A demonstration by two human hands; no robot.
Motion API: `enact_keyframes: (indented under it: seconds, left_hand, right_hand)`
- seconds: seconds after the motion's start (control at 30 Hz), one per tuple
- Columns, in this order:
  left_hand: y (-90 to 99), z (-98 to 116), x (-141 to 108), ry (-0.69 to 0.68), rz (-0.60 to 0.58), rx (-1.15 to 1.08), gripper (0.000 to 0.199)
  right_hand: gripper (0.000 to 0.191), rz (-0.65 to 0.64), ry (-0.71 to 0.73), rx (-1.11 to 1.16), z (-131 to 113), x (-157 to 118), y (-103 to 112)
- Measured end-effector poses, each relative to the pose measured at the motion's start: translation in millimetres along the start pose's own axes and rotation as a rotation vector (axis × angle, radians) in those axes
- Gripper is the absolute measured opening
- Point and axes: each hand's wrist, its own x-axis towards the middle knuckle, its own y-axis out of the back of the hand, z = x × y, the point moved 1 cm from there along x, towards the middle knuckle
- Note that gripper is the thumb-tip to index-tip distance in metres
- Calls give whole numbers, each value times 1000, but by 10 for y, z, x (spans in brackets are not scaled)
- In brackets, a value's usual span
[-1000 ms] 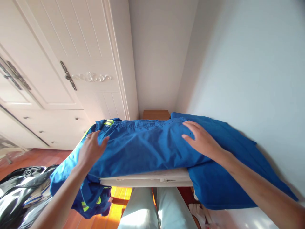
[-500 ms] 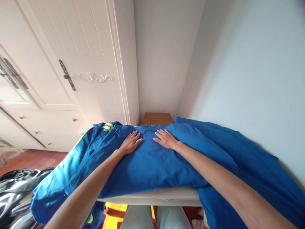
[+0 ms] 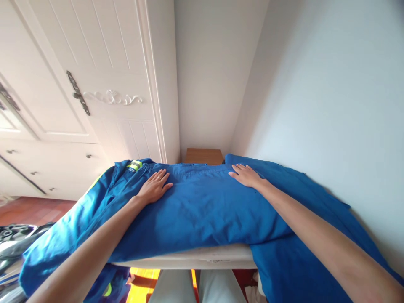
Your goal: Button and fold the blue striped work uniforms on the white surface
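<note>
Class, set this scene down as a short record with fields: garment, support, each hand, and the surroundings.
Garment: blue garment, with a yellow-and-grey band beyond the left hand
Support: pale surface, its near edge showing below the garment
Left hand: flat on the garment, fingers spread, wearing a ring
Right hand: palm down on the garment, apart from the left
Surroundings: white cabinet at left; brown wooden furniture beyond

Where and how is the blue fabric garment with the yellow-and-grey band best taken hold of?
Probably grip the garment by its far edge, coming from above: this edge runs nearly straight, and the bare left hand and bare right hand lie flat, spread apart, near it.
</note>
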Motion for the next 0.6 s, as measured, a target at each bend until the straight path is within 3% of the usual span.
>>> enact_keyframes:
  seconds: [0.13,0.27,0.37,0.5,0.6]
  left_hand:
    - [54,-301,-165,92,30,91,70]
    - [79,-406,-223,112,-1,102,70]
    - [173,-392,-179,141,55,95,66]
    - [369,-480,5,369,190,75,57]
    - [447,-647,200,585,82,-58,47]
  right_hand:
    - [68,-30,-65,44,340,-156,3]
    - [66,-19,-94,103,363,-180,-5]
    - [67,-1,-141,174,344,-116,36]
    - [72,58,-286,279,380,77,119]
    - [68,107,-388,364,417,268,163]
